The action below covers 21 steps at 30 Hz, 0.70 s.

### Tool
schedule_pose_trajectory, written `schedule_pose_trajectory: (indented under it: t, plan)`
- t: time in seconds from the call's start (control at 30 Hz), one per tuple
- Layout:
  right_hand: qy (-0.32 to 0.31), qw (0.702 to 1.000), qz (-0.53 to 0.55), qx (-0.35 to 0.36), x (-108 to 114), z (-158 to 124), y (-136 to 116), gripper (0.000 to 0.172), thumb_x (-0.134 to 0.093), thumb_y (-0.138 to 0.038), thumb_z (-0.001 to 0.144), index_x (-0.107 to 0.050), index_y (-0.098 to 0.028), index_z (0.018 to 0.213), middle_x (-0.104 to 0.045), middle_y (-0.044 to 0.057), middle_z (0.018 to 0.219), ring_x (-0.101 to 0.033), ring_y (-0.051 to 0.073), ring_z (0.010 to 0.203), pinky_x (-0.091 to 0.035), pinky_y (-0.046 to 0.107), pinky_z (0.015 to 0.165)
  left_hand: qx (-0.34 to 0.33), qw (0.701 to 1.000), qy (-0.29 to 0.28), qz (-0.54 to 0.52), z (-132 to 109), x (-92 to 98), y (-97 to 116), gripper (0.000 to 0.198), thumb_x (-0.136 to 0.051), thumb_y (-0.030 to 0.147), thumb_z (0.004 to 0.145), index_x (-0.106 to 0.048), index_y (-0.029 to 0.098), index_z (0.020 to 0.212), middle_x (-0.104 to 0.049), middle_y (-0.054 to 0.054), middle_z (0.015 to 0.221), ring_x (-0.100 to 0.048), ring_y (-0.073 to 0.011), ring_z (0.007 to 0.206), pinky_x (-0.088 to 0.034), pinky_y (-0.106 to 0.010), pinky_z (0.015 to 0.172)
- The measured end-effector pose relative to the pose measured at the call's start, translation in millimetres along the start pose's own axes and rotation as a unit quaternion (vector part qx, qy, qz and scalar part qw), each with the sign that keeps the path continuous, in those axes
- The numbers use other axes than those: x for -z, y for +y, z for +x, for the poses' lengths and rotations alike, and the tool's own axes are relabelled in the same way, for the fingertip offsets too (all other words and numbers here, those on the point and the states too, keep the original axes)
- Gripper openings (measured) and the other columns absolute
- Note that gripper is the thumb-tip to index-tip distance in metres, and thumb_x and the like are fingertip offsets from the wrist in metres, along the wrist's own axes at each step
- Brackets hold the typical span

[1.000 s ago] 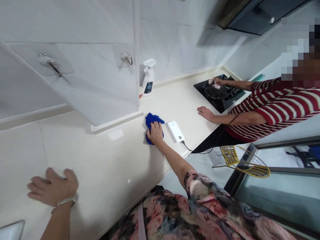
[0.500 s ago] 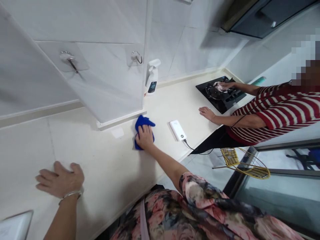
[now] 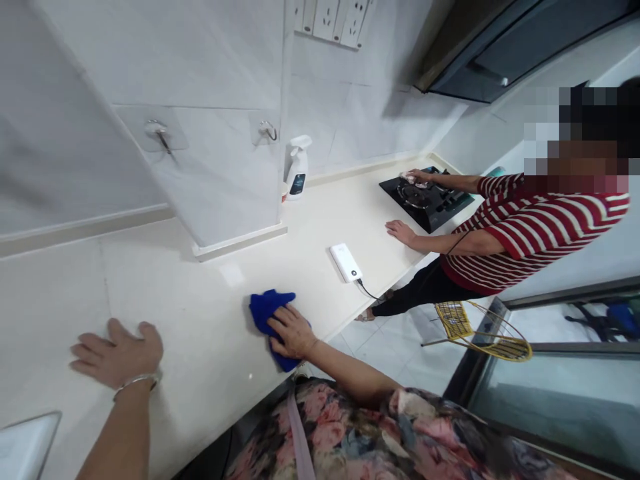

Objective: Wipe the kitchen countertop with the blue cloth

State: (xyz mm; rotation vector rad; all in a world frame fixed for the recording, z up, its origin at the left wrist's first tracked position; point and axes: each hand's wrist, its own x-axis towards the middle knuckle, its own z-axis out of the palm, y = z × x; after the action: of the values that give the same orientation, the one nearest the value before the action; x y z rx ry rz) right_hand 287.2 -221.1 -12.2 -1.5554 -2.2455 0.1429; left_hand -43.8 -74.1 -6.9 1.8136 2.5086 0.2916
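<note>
A blue cloth (image 3: 273,317) lies bunched on the pale countertop (image 3: 195,333), close to its front edge. My right hand (image 3: 293,331) grips it from above, fingers pressed into the fabric and partly hiding it. Farther left, my left hand (image 3: 117,353) rests palm down on the counter with its fingers spread and nothing in it. A bracelet (image 3: 136,383) circles that wrist.
A white power bank (image 3: 345,262) with a black cable lies right of the cloth. Behind it stands a spray bottle (image 3: 299,170) by the wall corner. A co-worker in a striped shirt (image 3: 555,230) wipes the black gas stove (image 3: 425,197). A yellow chair (image 3: 455,320) stands on the floor.
My right hand has drawn the blue cloth from near the wall corner toward the counter's front edge. My left hand stays in place. The co-worker's wiping hand has shifted across the stove.
</note>
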Motion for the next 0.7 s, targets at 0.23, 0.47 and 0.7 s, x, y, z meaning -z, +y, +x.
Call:
schedule_pose_trajectory:
  t: [0.23,0.47,0.7]
  plan:
    - [0.073,0.975,-0.076,-0.196,21.8,-6.0,81.2,0.052,-0.051,-0.033,0.093,-0.058,-0.008,0.138,-0.058,0.022,0.139,-0.047,0.031,0.138,-0.029,0.054,0.123,0.029,0.995,-0.065,-0.062,6.1,10.3,-1.3,0.072,-0.038,0.048,0.099,-0.037,0.006,0.157,-0.014,-0.031,0.167,-0.01,-0.0456,0.156,-0.017,-0.067,0.121]
    - [0.128,0.943,-0.162,-0.261,9.3,25.9,110.3,0.054,-0.043,-0.034,0.094,-0.057,-0.001,0.134,-0.058,0.03,0.13,-0.052,0.039,0.128,-0.035,0.065,0.113,0.013,0.996,-0.001,-0.091,-49.2,12.3,5.6,0.068,-0.036,0.042,0.101,-0.037,0.005,0.158,-0.015,-0.029,0.168,-0.005,-0.0414,0.159,-0.009,-0.066,0.125]
    - [0.13,0.969,-0.142,-0.153,-46.3,97.0,54.3,0.058,-0.043,-0.037,0.094,-0.053,-0.001,0.139,-0.054,0.033,0.136,-0.05,0.044,0.13,-0.039,0.069,0.107,0.018,0.99,0.003,-0.142,-56.8,-1.3,-1.7,0.069,-0.043,0.041,0.099,-0.035,0.008,0.16,-0.008,-0.022,0.172,0.003,-0.0386,0.16,-0.003,-0.063,0.129]
